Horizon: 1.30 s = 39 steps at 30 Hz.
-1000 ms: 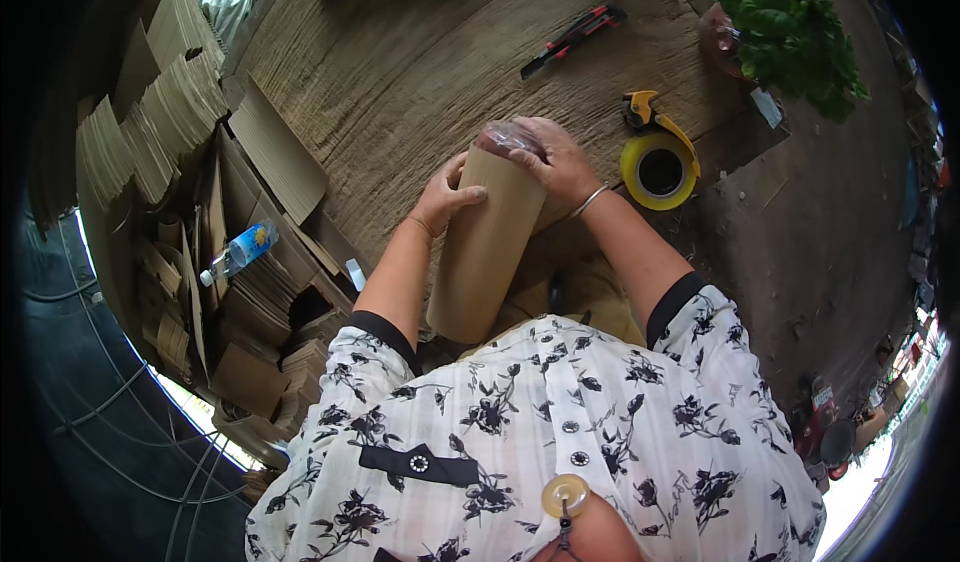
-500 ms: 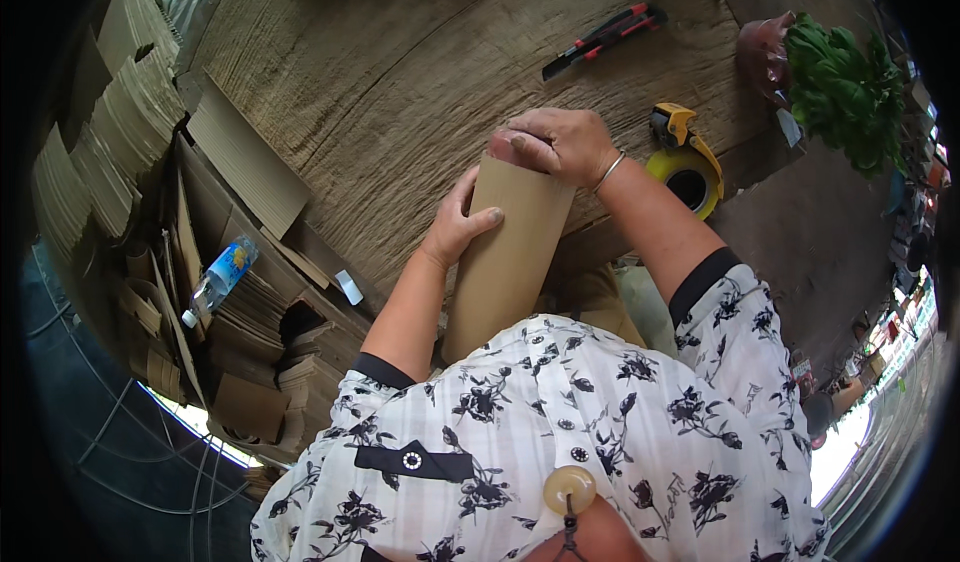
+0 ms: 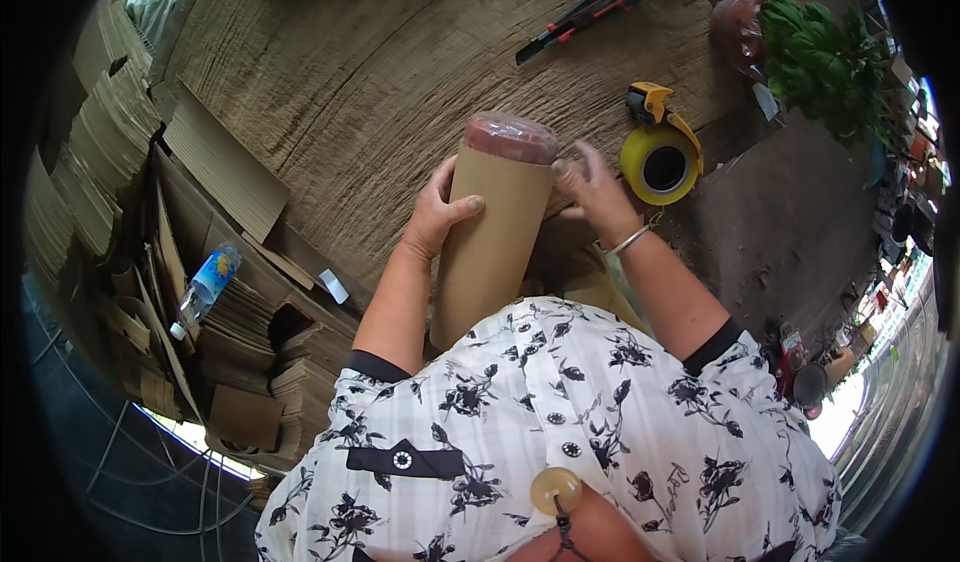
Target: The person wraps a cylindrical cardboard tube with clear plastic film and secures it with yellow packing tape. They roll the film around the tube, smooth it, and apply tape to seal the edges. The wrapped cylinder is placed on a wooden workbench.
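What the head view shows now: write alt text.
A person's left hand holds a tan tube with a red, shiny top; the right hand is open beside it. On the wooden table lie a tape dispenser and a box cutter.

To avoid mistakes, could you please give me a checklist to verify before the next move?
1. Left hand on the cardboard tube: ok, its grip is at the left side.
2. Right hand touching the tube: cannot tell; it is open beside the upper part.
3. Wrapped red end level with the tube's edge: not ok, it sticks out.
4. Tape within view: ok, right of the tube.
5. Knife blade drawn in: cannot tell.
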### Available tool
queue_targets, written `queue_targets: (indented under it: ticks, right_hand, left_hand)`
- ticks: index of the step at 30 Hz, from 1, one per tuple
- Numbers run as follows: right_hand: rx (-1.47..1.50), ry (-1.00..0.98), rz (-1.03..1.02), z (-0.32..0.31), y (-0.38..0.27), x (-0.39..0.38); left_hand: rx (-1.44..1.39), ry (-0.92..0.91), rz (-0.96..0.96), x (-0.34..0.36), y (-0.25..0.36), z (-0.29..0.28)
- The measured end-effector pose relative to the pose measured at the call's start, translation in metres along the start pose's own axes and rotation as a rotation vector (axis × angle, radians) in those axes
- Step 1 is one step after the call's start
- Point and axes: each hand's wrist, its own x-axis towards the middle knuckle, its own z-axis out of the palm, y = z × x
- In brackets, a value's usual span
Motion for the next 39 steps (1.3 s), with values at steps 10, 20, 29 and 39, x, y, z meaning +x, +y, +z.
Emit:
queue_targets:
  ticks: [10,20,29,39]
  right_hand:
    - [0.215,-0.232,-0.095,0.020,0.072,-0.007]
    - [-0.613,0.308,-0.605,0.001,-0.008,-0.017]
    - [-0.809,0.474,-0.821,0.021,0.000,-0.004]
    - [-0.394,0.449,-0.626,0.010,0.034,-0.022]
  left_hand:
    - [1.165,0.238,0.403,-0.022,0.038,0.059]
    - [1.415,0.359,0.563,-0.044,-0.007,0.113]
    - [1.400,0.415,0.756,-0.034,-0.030,0.118]
    - [1.400,0.447,0.594,-0.048,-0.025,0.106]
